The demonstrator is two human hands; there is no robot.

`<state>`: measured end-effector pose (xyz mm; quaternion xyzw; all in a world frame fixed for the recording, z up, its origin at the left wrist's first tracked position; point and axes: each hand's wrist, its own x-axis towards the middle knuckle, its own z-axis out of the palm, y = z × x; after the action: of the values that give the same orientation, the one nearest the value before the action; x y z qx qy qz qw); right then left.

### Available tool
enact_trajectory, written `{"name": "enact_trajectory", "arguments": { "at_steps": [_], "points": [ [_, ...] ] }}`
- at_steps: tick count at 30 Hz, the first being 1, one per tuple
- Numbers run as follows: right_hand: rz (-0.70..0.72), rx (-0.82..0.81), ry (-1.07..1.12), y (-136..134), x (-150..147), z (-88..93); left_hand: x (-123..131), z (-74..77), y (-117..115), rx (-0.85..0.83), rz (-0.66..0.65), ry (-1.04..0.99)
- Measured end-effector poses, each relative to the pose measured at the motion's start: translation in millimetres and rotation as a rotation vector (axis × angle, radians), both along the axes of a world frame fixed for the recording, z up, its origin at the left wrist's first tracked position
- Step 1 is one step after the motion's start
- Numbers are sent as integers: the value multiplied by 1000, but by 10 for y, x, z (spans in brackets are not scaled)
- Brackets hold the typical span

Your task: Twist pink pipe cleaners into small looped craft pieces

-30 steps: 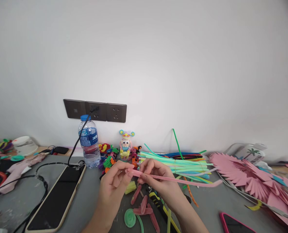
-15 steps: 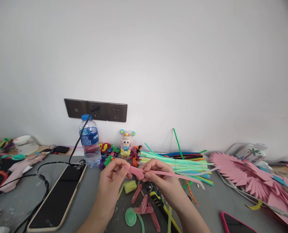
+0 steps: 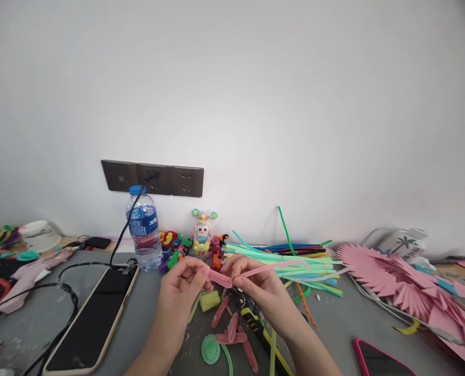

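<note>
Between my two hands stretches a pink pipe cleaner (image 3: 220, 279), folded into a narrow flat bundle, with one loose tail running off to the right. My left hand (image 3: 183, 292) is closed and pinches the bundle's left end. At the other end, my right hand (image 3: 258, 284) pinches it where the tail leaves. Just beneath them on the grey mat lie a yellow folded pipe cleaner piece (image 3: 209, 301), several pink folded pieces (image 3: 233, 328) and a green coil (image 3: 210, 350). Pliers with yellow-and-black handles (image 3: 258, 326) lie partly behind my right hand.
A bundle of coloured pipe cleaners (image 3: 279, 263) lies behind my hands, near a small figure (image 3: 202, 235). At left are a water bottle (image 3: 144, 230), a phone (image 3: 93, 318), cables and a pink glue gun (image 3: 26, 279). Pleated pink paper (image 3: 389, 282) and another phone (image 3: 381, 360) sit right.
The loose pink tail has swung upward and away from me, from sloping down to the right. My right fingers have shifted slightly on the bundle; the left hand is nearly still.
</note>
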<state>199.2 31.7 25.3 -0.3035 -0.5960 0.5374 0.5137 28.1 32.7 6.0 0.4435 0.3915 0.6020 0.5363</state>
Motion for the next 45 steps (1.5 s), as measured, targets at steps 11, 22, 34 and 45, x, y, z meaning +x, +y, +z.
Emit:
{"name": "enact_trajectory", "arguments": {
  "at_steps": [11, 22, 34, 45],
  "points": [
    [-12, -11, -20, -5, -17, 4, 3, 28, -20, 22, -11, 68],
    [149, -38, -3, -53, -20, 23, 37, 15, -30, -68, -118, -54],
    [193, -26, -22, -70, 24, 14, 52, 47, -59, -92, -176, -114],
    [-65, 43, 121, 27, 64, -99, 56, -14, -20, -263, -321, -147]
  ]
}}
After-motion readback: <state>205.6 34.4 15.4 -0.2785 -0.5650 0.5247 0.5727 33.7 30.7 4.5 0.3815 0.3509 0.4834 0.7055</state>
